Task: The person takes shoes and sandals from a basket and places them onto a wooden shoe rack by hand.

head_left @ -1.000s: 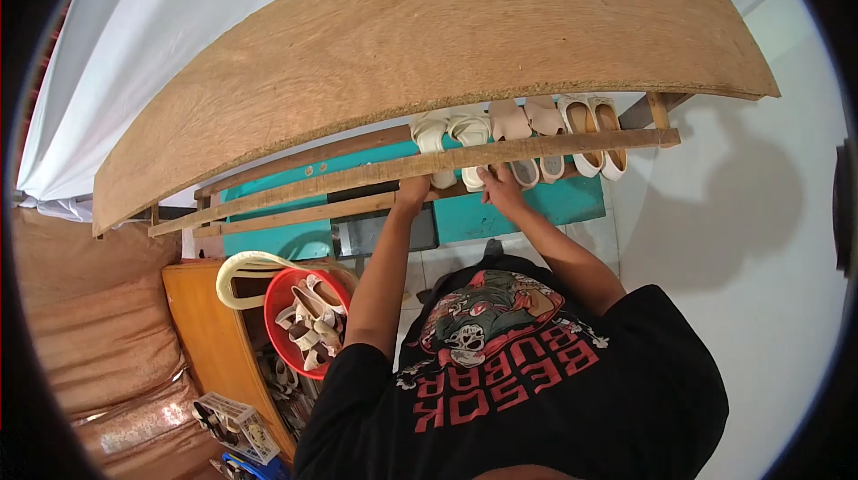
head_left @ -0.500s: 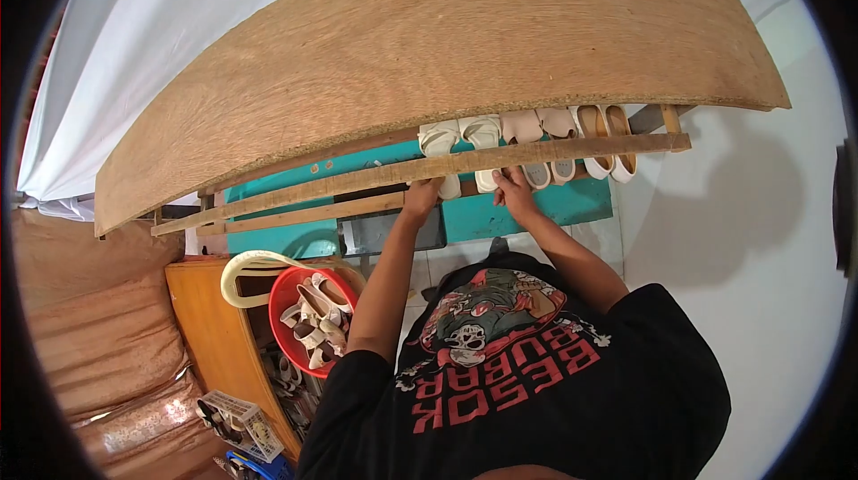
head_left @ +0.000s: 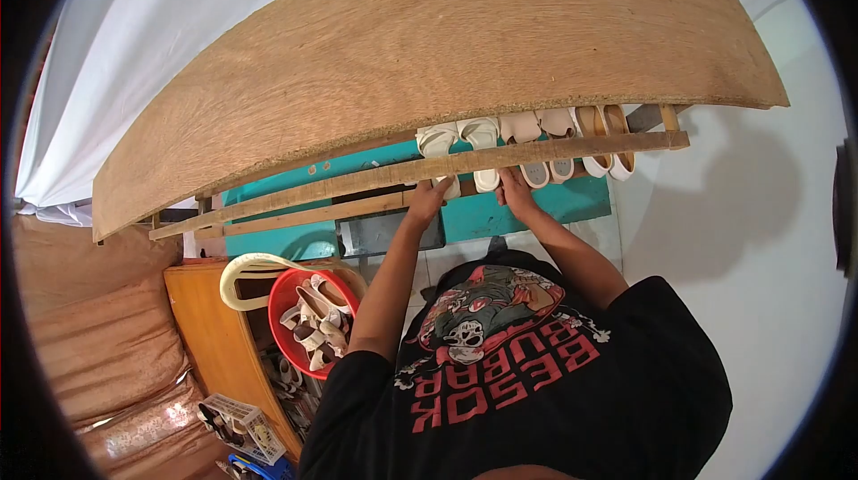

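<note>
A pair of cream sandals with wide upper straps stands on the slatted wooden rack, the left sandal [head_left: 437, 141] beside the right sandal [head_left: 480, 133]. My left hand [head_left: 428, 200] is closed at the heel of the left sandal, thumb on its sole. At the heel of the right one is my right hand [head_left: 516, 195], thumb and fingers drawn in against its outer edge; part of its grip is hidden. A wooden front rail [head_left: 357, 179] crosses over the soles. Just right of my right hand stands a pair of pinkish slip-on sandals [head_left: 534, 173].
White shoes with tan insoles [head_left: 593, 136] stand at the rack's right end. A broad plywood top [head_left: 447, 33] overhangs the row. A red basin [head_left: 281, 350] of shoes sits left of my arm, by a cream curved chair part [head_left: 234, 283] and a wooden cabinet [head_left: 206, 306].
My right hand has shifted slightly from on top of the right sandal's heel to its outer edge. My left thumb now lies further over the left sandal's sole.
</note>
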Demonstrator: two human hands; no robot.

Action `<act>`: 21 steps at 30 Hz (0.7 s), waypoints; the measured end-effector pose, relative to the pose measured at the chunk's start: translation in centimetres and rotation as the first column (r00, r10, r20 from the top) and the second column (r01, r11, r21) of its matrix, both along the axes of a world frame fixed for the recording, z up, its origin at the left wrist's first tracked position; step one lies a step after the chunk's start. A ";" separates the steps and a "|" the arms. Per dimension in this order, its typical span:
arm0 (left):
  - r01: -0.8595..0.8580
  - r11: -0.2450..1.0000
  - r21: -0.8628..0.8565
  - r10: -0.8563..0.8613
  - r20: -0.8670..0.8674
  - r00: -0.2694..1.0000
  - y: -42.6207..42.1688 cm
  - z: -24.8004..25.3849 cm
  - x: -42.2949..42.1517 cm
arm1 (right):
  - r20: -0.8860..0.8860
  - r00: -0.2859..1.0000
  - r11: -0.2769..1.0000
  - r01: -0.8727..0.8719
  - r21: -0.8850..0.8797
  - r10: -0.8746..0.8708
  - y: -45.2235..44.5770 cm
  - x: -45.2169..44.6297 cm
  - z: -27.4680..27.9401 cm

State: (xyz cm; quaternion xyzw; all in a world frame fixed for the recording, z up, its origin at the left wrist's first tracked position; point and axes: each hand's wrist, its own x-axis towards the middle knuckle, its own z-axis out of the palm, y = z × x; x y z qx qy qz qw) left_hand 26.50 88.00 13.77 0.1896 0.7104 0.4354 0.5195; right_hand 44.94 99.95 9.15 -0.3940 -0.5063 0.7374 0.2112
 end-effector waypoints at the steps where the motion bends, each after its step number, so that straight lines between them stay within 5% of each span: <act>1: -0.010 1.000 0.016 0.010 -0.002 1.000 -0.2 -0.1 0.0 | -0.006 1.000 1.000 0.005 0.009 -0.004 -0.1 -0.1 -0.4; 15: -0.163 0.952 0.258 0.142 0.096 0.985 -2.9 -1.9 1.2 | 0.017 0.999 0.992 -0.032 0.121 0.031 -1.8 0.4 0.0; 17: -0.306 0.859 0.410 0.291 0.100 0.951 -3.7 -1.8 2.0 | -0.017 0.999 0.981 -0.035 0.190 0.039 -2.6 0.7 -0.2; 21: -0.294 0.804 0.517 0.310 0.059 0.949 -5.1 -4.7 1.5 | 0.001 1.000 0.985 0.018 0.170 -0.018 -3.9 1.1 -0.2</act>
